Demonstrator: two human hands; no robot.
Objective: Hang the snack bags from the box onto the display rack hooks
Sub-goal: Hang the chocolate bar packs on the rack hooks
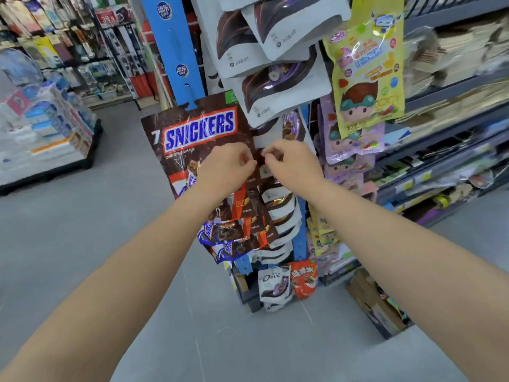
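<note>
Both arms stretched out straight! Left hand (228, 164) and right hand (289, 161) pinched a glossy dark bag (260, 160), fingers curled tight, beside the crinkly Snickers bag (198, 133).

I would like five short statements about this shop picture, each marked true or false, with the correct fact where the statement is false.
1. The left hand and right hand both pinch the top of a dark snack bag at the rack. True.
2. The Snickers bag lies on the floor. False: it hangs on the rack, left of the hands.
3. A white Dove bag sits at the foot of the rack beside an orange bag. True.
4. The yellow cartoon bag hangs below the hands. False: it hangs above them, to the right.
5. The left hand holds the cardboard box. False: the box stands on the floor, lower right.
</note>
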